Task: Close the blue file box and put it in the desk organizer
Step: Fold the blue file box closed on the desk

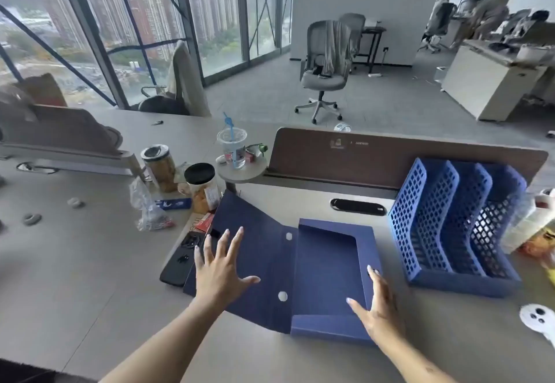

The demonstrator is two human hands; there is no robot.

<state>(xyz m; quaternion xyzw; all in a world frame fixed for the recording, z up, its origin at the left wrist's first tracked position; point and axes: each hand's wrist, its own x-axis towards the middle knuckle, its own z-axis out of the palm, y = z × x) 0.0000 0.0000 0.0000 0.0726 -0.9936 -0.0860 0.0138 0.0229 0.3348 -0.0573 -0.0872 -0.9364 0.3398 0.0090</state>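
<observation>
**Blue file box lies open under both hands, lid flap to the left**

Head view: blue file box [326,274] lies flat on the desk [90,262], tray empty, long axis running away from the person. Its lid flap [255,241] spreads left, under the left hand [220,268], which hovers with fingers spread, gripping nothing. The right hand [377,307], also spread, rests at the tray's right wall. Closing likely means swinging the flap rightward over the tray. Beyond and right of the right hand stands the desk organizer [456,226], its slots empty.
</observation>
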